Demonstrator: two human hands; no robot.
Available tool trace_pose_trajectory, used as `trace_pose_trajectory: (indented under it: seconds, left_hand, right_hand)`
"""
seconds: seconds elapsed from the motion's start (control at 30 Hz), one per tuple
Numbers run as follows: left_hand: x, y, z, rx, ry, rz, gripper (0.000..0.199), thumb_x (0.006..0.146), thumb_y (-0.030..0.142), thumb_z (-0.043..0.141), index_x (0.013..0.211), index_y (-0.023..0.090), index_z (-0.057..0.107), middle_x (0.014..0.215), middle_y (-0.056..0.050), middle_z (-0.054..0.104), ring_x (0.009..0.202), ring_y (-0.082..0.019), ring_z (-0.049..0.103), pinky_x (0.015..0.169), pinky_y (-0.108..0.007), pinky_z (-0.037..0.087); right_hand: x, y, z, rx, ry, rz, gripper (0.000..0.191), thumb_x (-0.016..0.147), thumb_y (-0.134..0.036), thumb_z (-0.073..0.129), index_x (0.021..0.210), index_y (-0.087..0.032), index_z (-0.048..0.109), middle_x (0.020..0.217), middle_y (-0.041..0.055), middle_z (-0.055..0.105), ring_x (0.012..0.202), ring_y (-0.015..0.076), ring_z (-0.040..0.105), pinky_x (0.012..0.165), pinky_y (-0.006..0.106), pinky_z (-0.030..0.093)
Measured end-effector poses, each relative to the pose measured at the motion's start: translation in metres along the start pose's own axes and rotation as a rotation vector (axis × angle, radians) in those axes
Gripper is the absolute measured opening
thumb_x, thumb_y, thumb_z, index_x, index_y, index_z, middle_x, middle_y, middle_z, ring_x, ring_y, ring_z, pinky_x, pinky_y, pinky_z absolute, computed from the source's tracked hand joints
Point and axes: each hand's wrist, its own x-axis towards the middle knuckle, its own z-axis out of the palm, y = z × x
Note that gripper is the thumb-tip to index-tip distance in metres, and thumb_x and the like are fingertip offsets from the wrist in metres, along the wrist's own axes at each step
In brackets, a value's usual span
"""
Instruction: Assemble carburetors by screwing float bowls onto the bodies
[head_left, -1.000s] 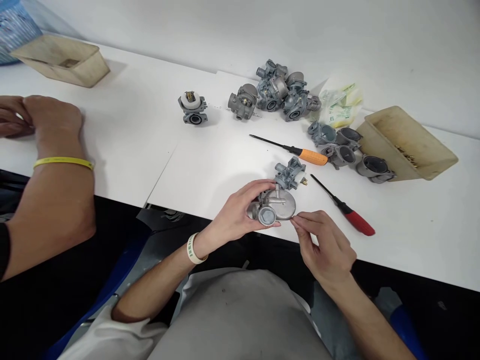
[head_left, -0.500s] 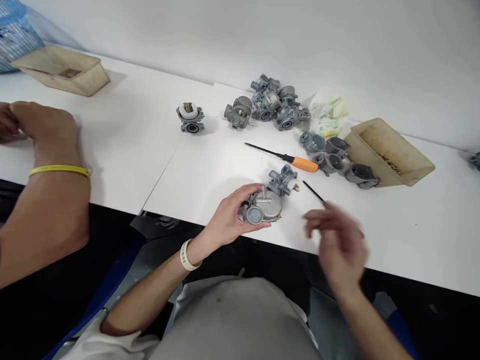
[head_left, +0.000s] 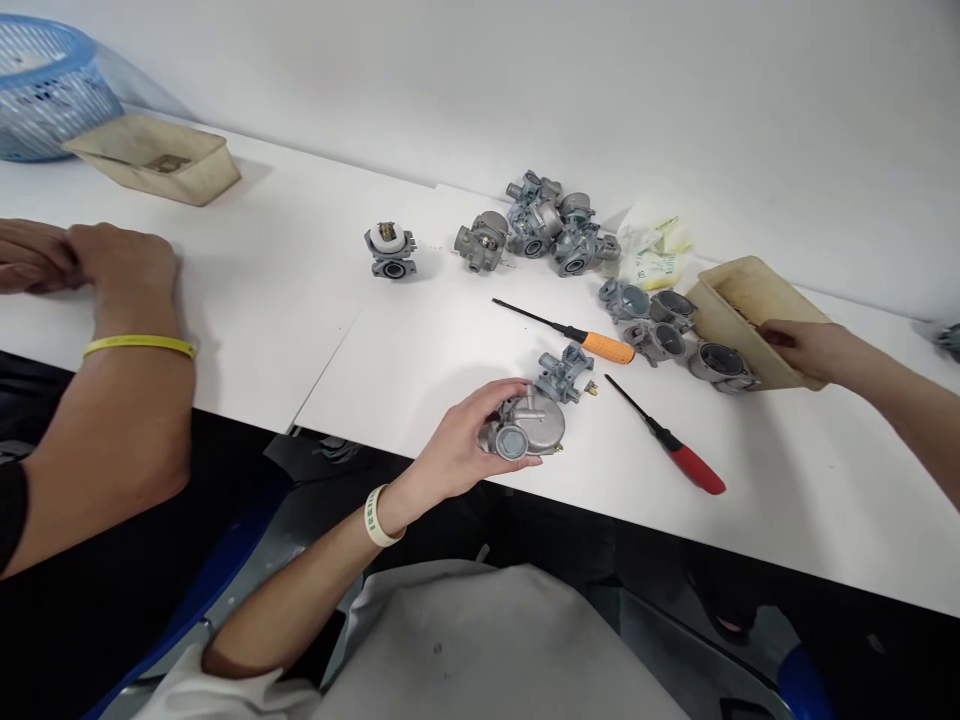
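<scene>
My left hand [head_left: 461, 440] is wrapped round a grey metal carburetor [head_left: 541, 424] near the table's front edge. Just behind it lies a carburetor body [head_left: 564, 374] with brass and white parts. My right hand [head_left: 802, 347] reaches into the right beige bin [head_left: 802, 300]; its fingertips are hidden inside. A red-handled screwdriver [head_left: 694, 466] lies on the table between my hands, and an orange-handled screwdriver [head_left: 604, 346] lies farther back. Several open metal parts [head_left: 661, 340] stand against the bin's left side.
Several carburetors [head_left: 534, 218] are clustered by the wall beside a plastic bag [head_left: 656, 255]. Another body [head_left: 391, 250] stands farther left. At far left are a co-worker's arm [head_left: 139, 410], a beige bin [head_left: 176, 165] and a blue basket [head_left: 56, 110].
My right hand has moved from above the red screwdriver, back and right into the bin. The red screwdriver now shows whole on the table. My left hand still holds the carburetor.
</scene>
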Motion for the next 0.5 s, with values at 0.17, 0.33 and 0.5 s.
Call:
trace_pose_trajectory:
  seconds: [0.17,0.33,0.5]
  left_hand:
    - [0.001,0.002,-0.001,-0.017,-0.004,-0.001,0.067,0.08,0.034,0.083,0.137,0.026,0.05,0.144,-0.015,0.056,0.13,-0.027,0.058,0.101,-0.038,0.053]
    - [0.002,0.004,-0.001,0.0,-0.032,-0.017,0.065,0.079,0.041,0.083,0.135,0.026,0.052,0.144,-0.015,0.055,0.13,-0.028,0.059,0.103,-0.041,0.053]
    - [0.003,0.002,0.0,-0.007,-0.028,0.006,0.066,0.078,0.045,0.083,0.134,0.025,0.053,0.143,-0.014,0.056,0.13,-0.029,0.058,0.105,-0.045,0.053]
  right_hand:
    - [0.001,0.016,-0.005,-0.065,0.093,0.092,0.033,0.097,-0.032,0.049,0.114,-0.015,0.072,0.126,0.0173,0.066,0.096,0.0241,0.061,0.076,0.036,0.043]
    - [-0.03,-0.039,-0.027,0.199,0.459,0.095,0.029,0.094,-0.029,0.054,0.117,-0.02,0.071,0.109,0.0112,0.073,0.096,0.0164,0.065,0.076,0.031,0.045]
    - [-0.098,-0.166,-0.044,0.306,0.334,-0.612,0.019,0.089,-0.045,0.07,0.096,-0.027,0.069,0.085,-0.0003,0.072,0.067,0.0099,0.06,0.063,0.027,0.041]
